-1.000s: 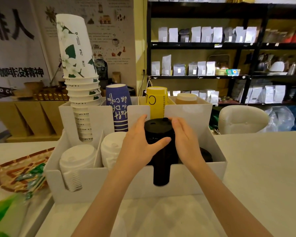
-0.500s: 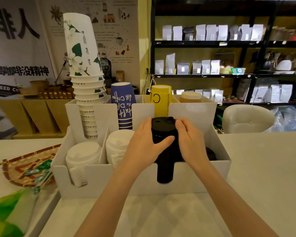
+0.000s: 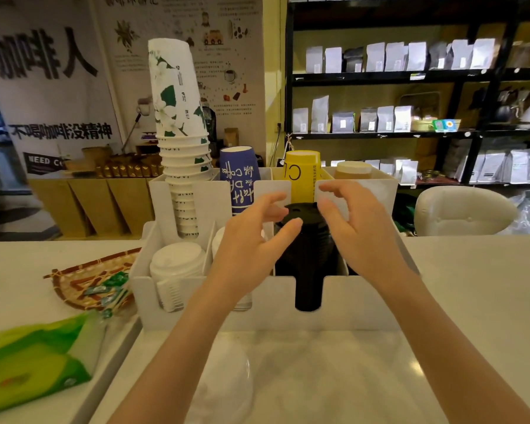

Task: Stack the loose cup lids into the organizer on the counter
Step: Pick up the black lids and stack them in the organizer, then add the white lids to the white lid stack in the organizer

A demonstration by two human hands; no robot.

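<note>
Where the counter (image 3: 471,286) meets the far wall, a white organizer (image 3: 214,295) stands on it, its rear slots holding a tall stack of floral cups (image 3: 178,117), a blue cup (image 3: 237,179) and a yellow cup (image 3: 302,175). Front slots: white lids (image 3: 176,264) at left, a stack of black lids (image 3: 308,249) right of centre (its lower end shows through the front cut-out). The left hand (image 3: 251,249) and right hand (image 3: 361,231) flank the black stack's top, fingers spread and curled, holding nothing; whether the left thumb touches it is unclear.
</note>
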